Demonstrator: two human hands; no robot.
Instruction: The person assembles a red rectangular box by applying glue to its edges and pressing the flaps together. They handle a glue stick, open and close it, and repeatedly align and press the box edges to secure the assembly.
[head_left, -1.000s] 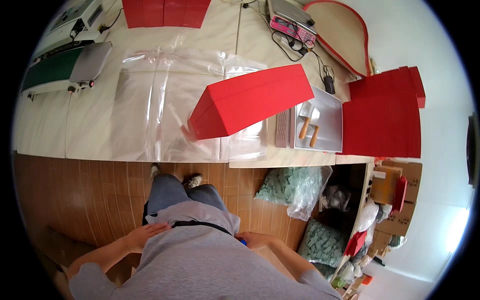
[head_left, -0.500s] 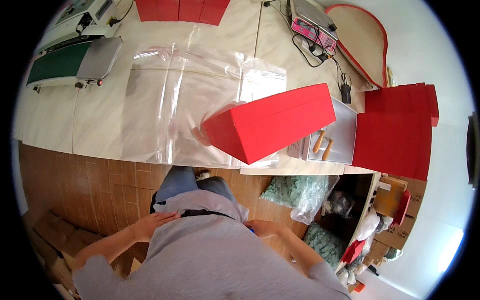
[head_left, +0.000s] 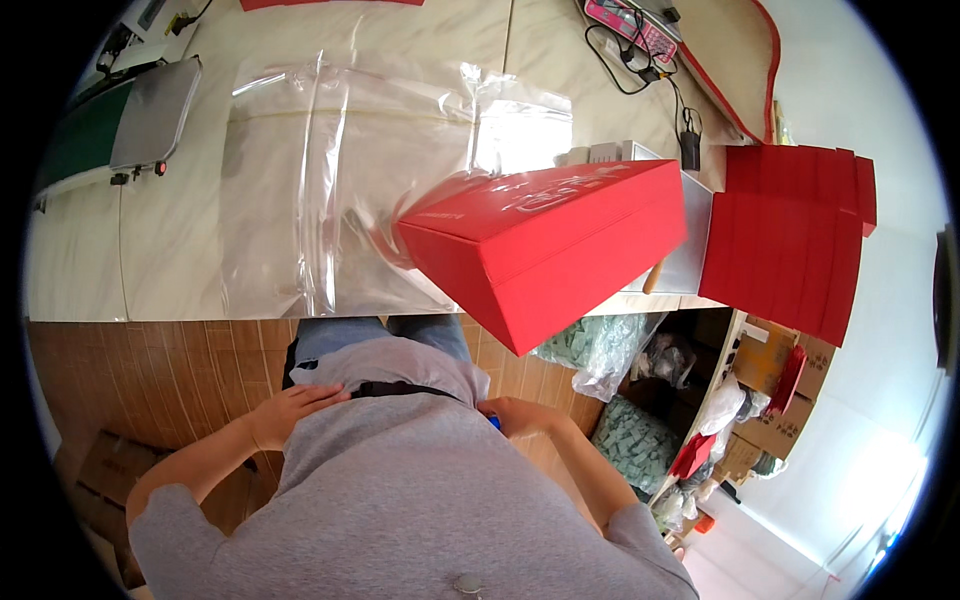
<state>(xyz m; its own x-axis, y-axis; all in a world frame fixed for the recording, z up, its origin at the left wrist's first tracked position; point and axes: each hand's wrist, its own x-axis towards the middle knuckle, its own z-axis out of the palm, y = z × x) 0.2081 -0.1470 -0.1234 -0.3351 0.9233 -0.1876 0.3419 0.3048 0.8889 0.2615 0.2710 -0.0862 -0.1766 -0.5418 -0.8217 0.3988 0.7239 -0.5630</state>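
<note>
My left hand [head_left: 297, 412] lies flat at the left side of my waist, its fingers stretched along the dark waistband and holding nothing. At the right side of my waist my right hand [head_left: 515, 416] is closed, with a small bit of something blue [head_left: 494, 423] showing by its fingers; most of it is hidden. Both hands are apart from the red box [head_left: 590, 235], which is at the table's front and turned at an angle, one near corner showing past the edge. Clear plastic film [head_left: 270, 190] spreads out left of the box and reaches its left end.
Stacked red boxes [head_left: 775, 265] stand at the right. A grey tray [head_left: 697, 235] with a wooden-handled tool [head_left: 653, 276] is partly behind the red box. A pink scale [head_left: 640, 25] with black cables sits at the back right, a green-belted machine [head_left: 85, 135] at the left. Bags [head_left: 635, 445] lie below the table.
The view has shifted, and the red box now shows its shiny upper face and reaches past the table edge. My hands stay at my waist.
</note>
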